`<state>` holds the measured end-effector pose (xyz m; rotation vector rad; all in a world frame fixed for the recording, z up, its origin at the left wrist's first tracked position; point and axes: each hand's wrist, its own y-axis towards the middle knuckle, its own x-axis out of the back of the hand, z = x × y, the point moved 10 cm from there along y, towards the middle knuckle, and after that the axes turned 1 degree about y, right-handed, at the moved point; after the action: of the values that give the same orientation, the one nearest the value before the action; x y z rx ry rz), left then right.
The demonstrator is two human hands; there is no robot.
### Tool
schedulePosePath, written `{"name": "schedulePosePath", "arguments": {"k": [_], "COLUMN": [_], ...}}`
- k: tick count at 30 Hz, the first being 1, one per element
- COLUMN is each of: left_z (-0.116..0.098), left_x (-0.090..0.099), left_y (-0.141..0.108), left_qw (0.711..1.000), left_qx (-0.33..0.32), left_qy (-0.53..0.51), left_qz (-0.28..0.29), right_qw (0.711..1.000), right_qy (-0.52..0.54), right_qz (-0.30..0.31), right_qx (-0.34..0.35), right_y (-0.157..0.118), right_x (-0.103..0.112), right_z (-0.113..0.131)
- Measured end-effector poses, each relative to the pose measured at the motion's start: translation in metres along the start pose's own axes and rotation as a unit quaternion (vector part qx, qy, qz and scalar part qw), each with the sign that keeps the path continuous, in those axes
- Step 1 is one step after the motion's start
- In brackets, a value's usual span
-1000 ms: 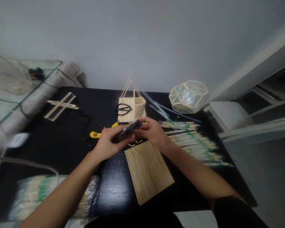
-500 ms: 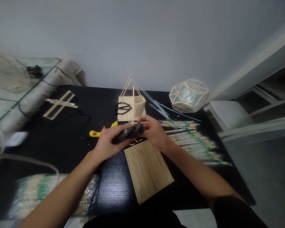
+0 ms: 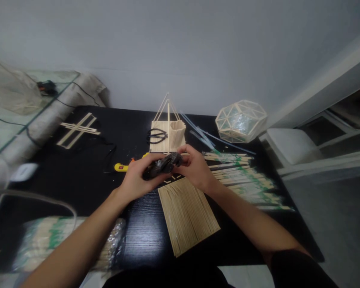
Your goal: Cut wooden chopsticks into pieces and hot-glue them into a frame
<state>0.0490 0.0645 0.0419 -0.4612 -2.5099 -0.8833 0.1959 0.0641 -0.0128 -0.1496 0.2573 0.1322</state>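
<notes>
My left hand [image 3: 136,176] is closed around a dark, shiny, crumpled-looking object [image 3: 160,166], whose kind I cannot make out. At its right end the fingers of my right hand [image 3: 195,166] are pinched against it. A thin upright wooden stick [image 3: 168,128] rises just behind the object; whether it is held there I cannot tell. Below my hands lies a flat panel of wooden sticks [image 3: 189,216] side by side. Beyond them stands a small stick-built model [image 3: 177,134] with a peaked frame, and black-handled scissors [image 3: 156,136] rest on its base.
A yellow glue gun [image 3: 121,167] lies left of my hands. Crossed sticks [image 3: 78,130] are farther left, wrapped sticks [image 3: 246,180] to the right. A faceted stick frame [image 3: 241,122] sits at the back right, near clear glue sticks [image 3: 202,138]. A plastic-wrapped bundle [image 3: 54,236] is front left.
The view has shifted slightly. The dark object has turned a little in my hands, which stay in nearly the same place above the panel.
</notes>
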Motion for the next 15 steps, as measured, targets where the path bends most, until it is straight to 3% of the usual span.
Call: {"name": "schedulePosePath", "arguments": {"k": [15], "left_z": [-0.002], "left_x": [-0.0016], "left_y": [-0.0047], "left_qw": [0.998], "left_qx": [-0.044], "left_qy": [0.033], "left_qz": [0.006], "right_qw": [0.999], "right_qy": [-0.023], "right_qz": [-0.003], "right_qx": [0.021], "right_y": [-0.001], "right_x": [0.0014], "right_z": [0.0059]}}
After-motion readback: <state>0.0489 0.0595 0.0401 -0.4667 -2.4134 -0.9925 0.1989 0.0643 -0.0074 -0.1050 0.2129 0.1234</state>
